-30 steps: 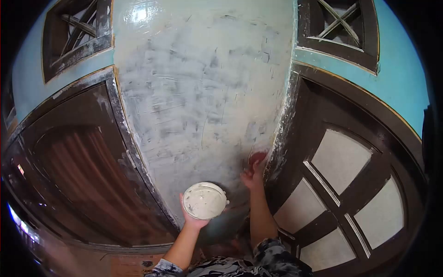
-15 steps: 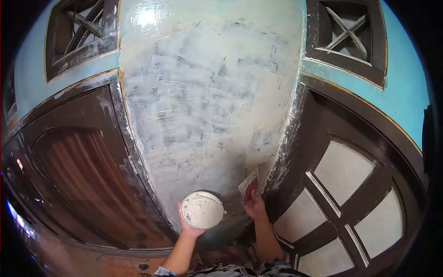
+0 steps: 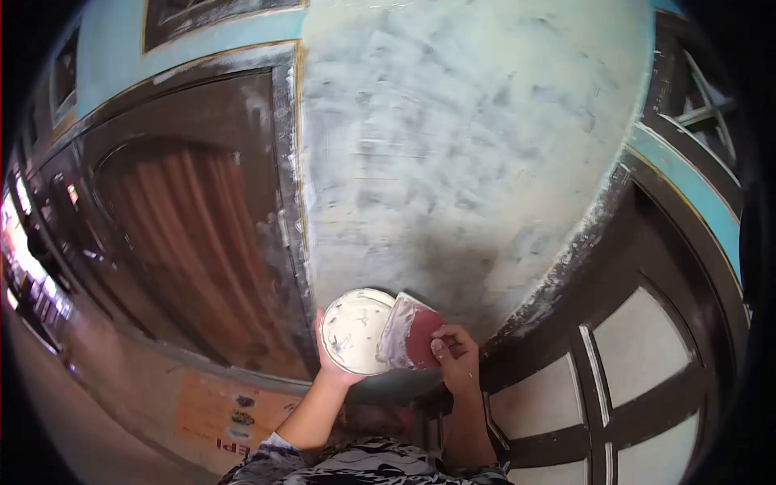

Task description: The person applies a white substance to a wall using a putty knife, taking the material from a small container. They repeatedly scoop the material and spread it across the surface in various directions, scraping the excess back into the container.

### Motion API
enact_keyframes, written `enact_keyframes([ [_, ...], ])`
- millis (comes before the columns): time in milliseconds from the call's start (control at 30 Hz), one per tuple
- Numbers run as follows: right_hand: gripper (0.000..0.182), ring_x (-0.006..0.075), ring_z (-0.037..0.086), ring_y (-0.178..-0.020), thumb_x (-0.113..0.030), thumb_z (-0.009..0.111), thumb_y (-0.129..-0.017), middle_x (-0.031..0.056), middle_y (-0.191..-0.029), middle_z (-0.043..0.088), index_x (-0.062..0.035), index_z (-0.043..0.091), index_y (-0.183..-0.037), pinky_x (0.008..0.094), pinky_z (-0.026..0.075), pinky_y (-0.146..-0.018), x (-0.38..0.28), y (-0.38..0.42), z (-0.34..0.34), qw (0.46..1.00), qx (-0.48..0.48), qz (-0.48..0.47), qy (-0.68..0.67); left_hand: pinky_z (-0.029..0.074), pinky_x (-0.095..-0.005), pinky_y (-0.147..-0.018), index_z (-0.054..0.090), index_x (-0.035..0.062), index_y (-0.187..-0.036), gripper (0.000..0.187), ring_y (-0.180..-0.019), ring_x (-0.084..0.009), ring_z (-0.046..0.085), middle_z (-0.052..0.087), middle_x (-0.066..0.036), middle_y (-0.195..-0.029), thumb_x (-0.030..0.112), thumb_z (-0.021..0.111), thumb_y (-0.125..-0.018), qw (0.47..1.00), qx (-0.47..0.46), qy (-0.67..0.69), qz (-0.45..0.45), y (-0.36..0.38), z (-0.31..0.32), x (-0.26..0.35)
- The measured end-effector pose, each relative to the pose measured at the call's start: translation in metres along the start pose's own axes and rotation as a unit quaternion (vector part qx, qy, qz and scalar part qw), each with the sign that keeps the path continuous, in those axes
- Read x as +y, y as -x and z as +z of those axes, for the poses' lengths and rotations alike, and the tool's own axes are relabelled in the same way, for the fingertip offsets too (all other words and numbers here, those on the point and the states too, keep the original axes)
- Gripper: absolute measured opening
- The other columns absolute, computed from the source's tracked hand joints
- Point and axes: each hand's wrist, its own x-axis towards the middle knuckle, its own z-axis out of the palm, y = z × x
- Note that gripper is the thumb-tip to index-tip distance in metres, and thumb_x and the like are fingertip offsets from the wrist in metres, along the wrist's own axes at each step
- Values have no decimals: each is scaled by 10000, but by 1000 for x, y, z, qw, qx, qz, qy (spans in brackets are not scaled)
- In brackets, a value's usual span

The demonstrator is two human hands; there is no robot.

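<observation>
Right up close, wearing a black-and-white patterned shirt (image 3: pixel 380 462), reaching forward with both bare forearms. Up to the left hand (image 3: pixel 338 377) now: gripping a round white dish (image 3: pixel 347 331) in front of the lower wall, with fingers curled up along its left edge, presenting a pale surface smeared and flecked with dark marks. And across to the right hand (image 3: pixel 459 362): pinching a red scraper (image 3: pixel 423 335) by its right-hand end, between thumb and fingers, with a pale smear on the thumb too. Pointing the coated white end of the scraper leftward, overlapping the right rim of the dish in this view; hard to tell whether touching it or just above it.

Past the left forearm, down on the floor (image 3: pixel 121 396), an orange-brown sheet (image 3: pixel 206 408) with dark pictures and lettering, partly covered from sight by the arm.

Beyond the hands, straight ahead, the big wall (image 3: pixel 420 153), patchy in white and grey, darkened by a soft shadow just above the scraper. Off to the left, a dark brown door (image 3: pixel 255 162) with a rippled reddish panel; on the right, another dark door (image 3: pixel 638 356) with pale panes. Higher up, turquoise paint (image 3: pixel 250 32), then at upper right a dark window (image 3: pixel 705 109) with crossed bars. Far left, a bright glare, too blurred to read.
</observation>
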Motion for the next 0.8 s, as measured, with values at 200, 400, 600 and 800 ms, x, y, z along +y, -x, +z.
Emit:
enact_keyframes([
  [200,556,130,592,-1034,-26,812,-822,62,-1240,557,-41,530,-1300,266,478,-878,-17,-8,34,969,-231,-18,-85,398,-547,-1111,488,70,-1457,895,-1321,-382,520,525,-178,-1466,771,385,-912,995,-17,-5,97,21,6,21],
  [400,512,123,620,-996,88,711,-773,31,-1126,593,-70,529,-1225,258,504,-814,-4,-23,43,977,-212,17,-28,405,-567,-1108,455,71,-1480,937,-1339,-390,502,506,-183,-1479,798,351,-898,984,-20,-31,177,42,19,29],
  [600,96,106,552,-560,-68,537,-1018,66,-700,647,-20,533,-1101,258,460,-601,-10,-38,52,987,-143,77,11,358,-718,-1071,399,110,-1517,966,-1343,-450,475,460,-190,-1512,830,355,-873,980,-44,-66,185,50,26,23],
  [800,265,42,423,-484,-241,590,-1035,-34,-613,552,16,656,-1036,251,357,-495,-26,-46,53,981,-120,133,79,368,-725,-1057,404,107,-1511,950,-1328,-458,485,473,-186,-1500,816,368,-881,973,-6,-69,219,45,25,16],
])
